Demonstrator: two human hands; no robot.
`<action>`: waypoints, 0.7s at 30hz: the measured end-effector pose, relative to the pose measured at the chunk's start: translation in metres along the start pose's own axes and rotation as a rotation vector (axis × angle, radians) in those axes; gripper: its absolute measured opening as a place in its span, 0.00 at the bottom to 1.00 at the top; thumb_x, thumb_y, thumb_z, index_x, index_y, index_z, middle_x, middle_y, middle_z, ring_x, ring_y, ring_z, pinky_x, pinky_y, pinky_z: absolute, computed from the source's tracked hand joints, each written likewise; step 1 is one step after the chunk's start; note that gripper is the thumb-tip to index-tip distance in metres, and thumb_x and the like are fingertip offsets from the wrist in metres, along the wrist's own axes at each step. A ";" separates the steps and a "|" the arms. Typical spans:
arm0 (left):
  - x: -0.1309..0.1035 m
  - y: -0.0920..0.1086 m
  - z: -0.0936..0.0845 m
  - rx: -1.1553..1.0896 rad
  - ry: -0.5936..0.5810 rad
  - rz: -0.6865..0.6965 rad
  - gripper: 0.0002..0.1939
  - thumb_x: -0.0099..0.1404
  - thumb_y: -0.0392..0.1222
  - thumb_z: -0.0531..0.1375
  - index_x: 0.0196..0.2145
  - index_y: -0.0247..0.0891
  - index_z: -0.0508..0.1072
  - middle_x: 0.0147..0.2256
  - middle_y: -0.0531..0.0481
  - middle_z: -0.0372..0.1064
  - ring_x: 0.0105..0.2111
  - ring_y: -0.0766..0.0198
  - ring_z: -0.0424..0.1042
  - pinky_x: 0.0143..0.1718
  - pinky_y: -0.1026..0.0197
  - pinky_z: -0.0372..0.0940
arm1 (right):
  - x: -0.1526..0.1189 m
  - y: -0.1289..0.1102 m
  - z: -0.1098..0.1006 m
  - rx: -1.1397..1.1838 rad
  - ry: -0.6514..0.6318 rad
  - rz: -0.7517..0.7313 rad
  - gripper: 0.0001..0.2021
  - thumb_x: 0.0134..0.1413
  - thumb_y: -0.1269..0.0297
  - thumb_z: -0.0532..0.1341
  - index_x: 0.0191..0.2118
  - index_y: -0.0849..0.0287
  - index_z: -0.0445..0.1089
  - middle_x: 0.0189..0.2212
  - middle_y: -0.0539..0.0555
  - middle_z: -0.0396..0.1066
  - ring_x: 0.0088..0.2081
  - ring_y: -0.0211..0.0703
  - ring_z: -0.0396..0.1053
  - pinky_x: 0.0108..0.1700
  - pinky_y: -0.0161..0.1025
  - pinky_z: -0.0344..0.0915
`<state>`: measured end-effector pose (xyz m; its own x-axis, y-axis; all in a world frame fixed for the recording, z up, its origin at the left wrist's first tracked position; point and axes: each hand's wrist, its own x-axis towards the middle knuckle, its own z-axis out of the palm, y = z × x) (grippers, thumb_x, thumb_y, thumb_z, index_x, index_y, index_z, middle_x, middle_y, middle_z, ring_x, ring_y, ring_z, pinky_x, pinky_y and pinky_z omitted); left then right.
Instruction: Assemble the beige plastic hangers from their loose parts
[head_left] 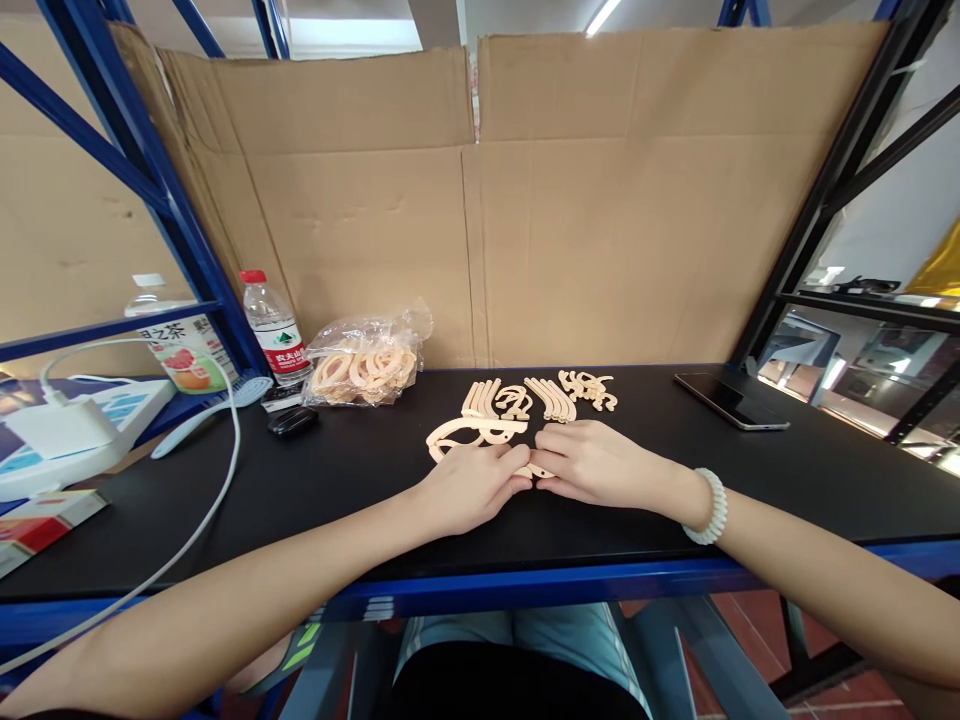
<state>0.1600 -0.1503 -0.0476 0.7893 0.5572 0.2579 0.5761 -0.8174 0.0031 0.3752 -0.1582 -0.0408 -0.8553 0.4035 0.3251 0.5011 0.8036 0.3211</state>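
Observation:
My left hand (472, 488) and my right hand (589, 460) meet on the black tabletop, fingers pinched around a flat pale wooden piece (541, 471). Most of that piece is hidden by the fingers. Just beyond my left hand lies a larger curved wooden piece with openings (442, 436). Behind it sit a row of slim curved wooden strips (480, 399), some curled wooden pieces (513, 403) and a second row of strips (553, 400). Farther right is a loose pile of small curly wooden pieces (588, 388).
A clear plastic bag of wooden parts (367, 365) stands at the back left, beside a red-capped water bottle (276, 330) and a black object (292, 421). A tablet (731, 401) lies at the right. A white cable (217, 490) crosses the left side. Cardboard (600, 230) walls the back.

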 end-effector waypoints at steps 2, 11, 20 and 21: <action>0.001 -0.001 -0.001 -0.015 -0.003 -0.010 0.09 0.70 0.43 0.49 0.33 0.39 0.63 0.29 0.50 0.67 0.29 0.60 0.69 0.26 0.64 0.57 | 0.000 0.000 0.000 -0.002 -0.009 -0.007 0.12 0.66 0.61 0.50 0.39 0.62 0.67 0.31 0.54 0.65 0.33 0.42 0.63 0.33 0.39 0.58; 0.001 -0.003 0.001 -0.041 0.083 -0.011 0.07 0.63 0.36 0.53 0.26 0.39 0.65 0.23 0.53 0.66 0.25 0.63 0.67 0.23 0.63 0.51 | 0.001 -0.004 -0.001 0.092 -0.033 0.049 0.16 0.67 0.57 0.48 0.37 0.61 0.68 0.29 0.51 0.62 0.24 0.36 0.57 0.25 0.36 0.49; -0.006 0.003 -0.007 0.031 0.151 0.157 0.10 0.68 0.39 0.49 0.29 0.39 0.62 0.25 0.53 0.67 0.22 0.65 0.63 0.23 0.62 0.49 | -0.006 0.031 -0.006 0.704 0.060 0.276 0.15 0.65 0.56 0.51 0.40 0.60 0.71 0.28 0.50 0.62 0.29 0.37 0.60 0.33 0.36 0.59; -0.006 0.004 -0.008 0.015 0.131 0.159 0.10 0.69 0.40 0.49 0.29 0.38 0.61 0.25 0.53 0.67 0.22 0.65 0.62 0.23 0.62 0.50 | -0.007 0.036 -0.004 0.813 0.074 0.324 0.16 0.65 0.55 0.51 0.42 0.59 0.71 0.28 0.50 0.62 0.28 0.37 0.59 0.32 0.36 0.60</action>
<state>0.1558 -0.1582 -0.0418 0.8367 0.3972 0.3771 0.4506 -0.8906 -0.0616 0.3998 -0.1336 -0.0277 -0.6627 0.6587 0.3563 0.4446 0.7289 -0.5207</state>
